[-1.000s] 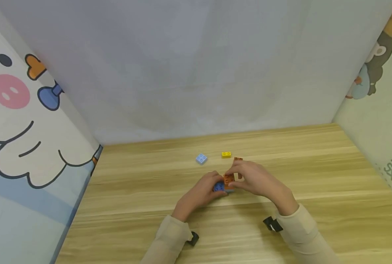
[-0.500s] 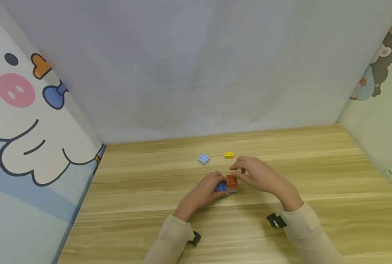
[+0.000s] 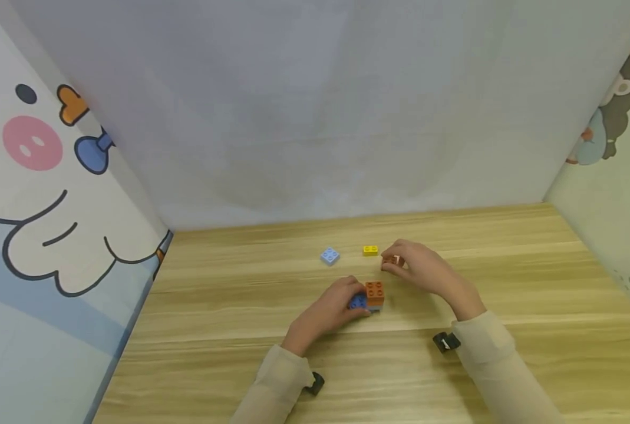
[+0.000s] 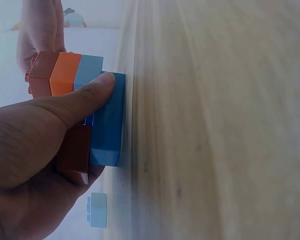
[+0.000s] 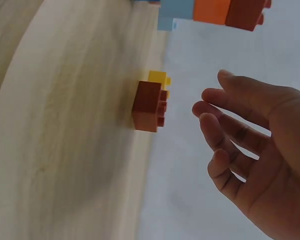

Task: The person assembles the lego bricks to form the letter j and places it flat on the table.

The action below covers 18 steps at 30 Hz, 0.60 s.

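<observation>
My left hand (image 3: 329, 309) holds a built block of toy bricks low over the table, its thumb across the side of the long blue brick (image 4: 108, 127). At one end of it rise a grey-blue brick (image 4: 90, 70), an orange brick (image 4: 65, 74) and a reddish-brown brick (image 4: 42, 75), stacked. Another brown brick (image 4: 75, 152) sits on the other end, partly under the palm. My right hand (image 5: 267, 135) hovers over a loose reddish-brown brick (image 5: 147, 106), fingers relaxed and apart from it. In the head view that brick (image 3: 390, 260) shows between thumb and fingers.
A yellow brick (image 3: 370, 251) lies just left of the loose brown one. Farther left is a light blue brick (image 3: 330, 256). The wooden table (image 3: 214, 282) ends at a pale cloth wall (image 3: 315, 147) at the back, with printed panels at both sides.
My right hand has let go of the top brown brick on the stack and moved away and to the right, over the loose brown brick. The left hand keeps its grip.
</observation>
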Each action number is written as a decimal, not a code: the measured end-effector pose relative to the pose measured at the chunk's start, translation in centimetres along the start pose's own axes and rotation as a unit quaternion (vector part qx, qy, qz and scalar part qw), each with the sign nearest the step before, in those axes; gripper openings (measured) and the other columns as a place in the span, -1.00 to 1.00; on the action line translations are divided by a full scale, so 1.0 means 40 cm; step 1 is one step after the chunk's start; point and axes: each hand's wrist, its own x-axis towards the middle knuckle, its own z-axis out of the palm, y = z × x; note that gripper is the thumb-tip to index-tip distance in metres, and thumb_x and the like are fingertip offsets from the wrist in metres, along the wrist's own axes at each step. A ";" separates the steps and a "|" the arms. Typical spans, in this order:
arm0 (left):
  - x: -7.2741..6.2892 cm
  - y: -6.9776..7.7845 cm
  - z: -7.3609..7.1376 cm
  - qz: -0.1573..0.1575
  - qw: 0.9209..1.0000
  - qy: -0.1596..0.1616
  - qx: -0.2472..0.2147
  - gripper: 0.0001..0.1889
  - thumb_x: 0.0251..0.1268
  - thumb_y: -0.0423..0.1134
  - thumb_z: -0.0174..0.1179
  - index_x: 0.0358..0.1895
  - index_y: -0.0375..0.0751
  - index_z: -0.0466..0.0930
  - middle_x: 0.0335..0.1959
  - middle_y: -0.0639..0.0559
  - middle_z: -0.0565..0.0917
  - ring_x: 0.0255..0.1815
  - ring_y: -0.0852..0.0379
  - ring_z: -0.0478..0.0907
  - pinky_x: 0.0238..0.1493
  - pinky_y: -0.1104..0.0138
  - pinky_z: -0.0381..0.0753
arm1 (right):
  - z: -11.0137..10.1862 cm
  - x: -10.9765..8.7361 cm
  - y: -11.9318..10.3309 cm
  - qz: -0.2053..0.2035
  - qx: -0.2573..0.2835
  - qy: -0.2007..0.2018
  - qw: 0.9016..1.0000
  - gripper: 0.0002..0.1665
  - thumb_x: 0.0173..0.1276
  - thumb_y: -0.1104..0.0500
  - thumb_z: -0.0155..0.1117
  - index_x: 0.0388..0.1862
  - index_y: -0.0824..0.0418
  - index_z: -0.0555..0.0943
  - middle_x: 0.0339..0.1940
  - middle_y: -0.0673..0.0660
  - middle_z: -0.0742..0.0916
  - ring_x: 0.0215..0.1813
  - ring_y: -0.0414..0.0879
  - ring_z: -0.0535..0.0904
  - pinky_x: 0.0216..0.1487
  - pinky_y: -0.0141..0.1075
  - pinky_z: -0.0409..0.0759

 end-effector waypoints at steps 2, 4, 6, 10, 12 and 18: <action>0.000 0.002 -0.002 -0.004 1.000 -0.001 0.001 -0.55 0.40 -0.01 0.31 0.19 -0.22 0.61 0.04 0.02 0.63 -0.08 0.25 0.49 0.08 0.37 0.58 | 0.002 0.005 0.008 0.011 -0.001 -0.002 1.000 -0.68 0.52 0.11 0.26 0.10 0.28 0.70 -0.03 0.19 0.75 -0.11 -0.04 0.67 -0.05 -0.10 0.68; 0.000 0.004 -0.002 -0.007 1.000 -0.003 0.000 -0.55 0.40 -0.01 0.31 0.20 -0.22 0.61 0.05 0.02 0.63 -0.07 0.25 0.49 0.09 0.37 0.58 | 0.006 0.009 0.017 0.026 -0.004 -0.004 1.000 -0.66 0.52 0.11 0.27 0.12 0.28 0.69 0.00 0.21 0.75 -0.08 0.00 0.68 -0.02 -0.07 0.68; -0.001 0.004 -0.002 -0.010 1.000 -0.003 -0.001 -0.55 0.41 -0.01 0.30 0.21 -0.21 0.61 0.05 0.02 0.63 -0.06 0.25 0.49 0.10 0.36 0.58 | 0.010 0.014 0.026 0.042 -0.007 -0.009 0.999 -0.62 0.51 0.10 0.27 0.16 0.29 0.67 0.03 0.23 0.74 -0.06 0.03 0.69 0.00 -0.04 0.69; -0.004 0.005 -0.003 -0.012 1.000 -0.003 -0.001 -0.55 0.41 -0.01 0.30 0.21 -0.21 0.61 0.06 0.02 0.63 -0.05 0.24 0.51 0.12 0.36 0.59 | 0.020 0.021 0.043 0.063 -0.014 -0.018 0.998 -0.59 0.51 0.09 0.27 0.20 0.30 0.65 0.03 0.25 0.74 -0.01 0.09 0.69 0.07 0.03 0.67; -0.004 0.005 -0.004 -0.012 1.000 -0.003 0.000 -0.55 0.42 0.00 0.30 0.22 -0.21 0.60 0.06 0.03 0.63 -0.05 0.24 0.51 0.12 0.35 0.59 | 0.024 0.023 0.051 0.064 -0.018 -0.019 0.998 -0.59 0.51 0.10 0.27 0.19 0.31 0.66 0.03 0.26 0.74 0.00 0.11 0.69 0.10 0.05 0.65; -0.004 0.002 -0.003 -0.011 1.000 -0.003 0.003 -0.55 0.43 0.00 0.29 0.21 -0.19 0.60 0.07 0.03 0.63 -0.05 0.25 0.49 0.12 0.35 0.58 | 0.035 0.028 0.068 0.053 -0.016 -0.019 0.998 -0.60 0.51 0.10 0.27 0.16 0.33 0.66 0.02 0.27 0.75 0.01 0.12 0.69 0.11 0.06 0.65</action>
